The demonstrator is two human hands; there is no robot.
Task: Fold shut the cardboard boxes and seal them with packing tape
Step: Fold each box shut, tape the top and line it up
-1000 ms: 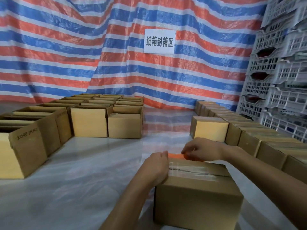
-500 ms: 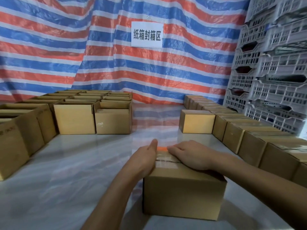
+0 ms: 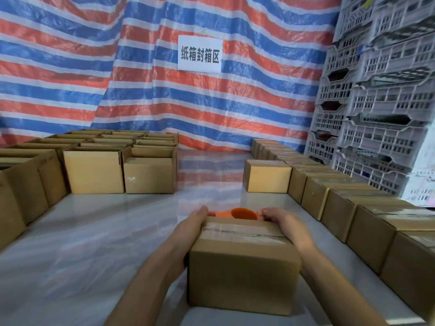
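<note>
A closed cardboard box (image 3: 242,276) stands in front of me on the glossy white floor sheet (image 3: 94,243). Clear packing tape (image 3: 237,230) runs along its top seam. My left hand (image 3: 194,223) grips the box at its far left top corner, thumb on the lid. My right hand (image 3: 281,222) grips the far right top corner with curled fingers. Just behind the box, between my hands, lies an orange tape dispenser (image 3: 242,213), partly hidden by the box.
Several open-topped boxes (image 3: 149,170) stand in rows at the left. A line of closed boxes (image 3: 266,176) runs along the right. Grey plastic crates (image 3: 376,109) are stacked at the far right. A striped tarp with a white sign (image 3: 199,54) hangs behind.
My right hand has left the box top and moved to its far right corner. My left hand slid to the left corner. The orange dispenser now shows behind the box.
</note>
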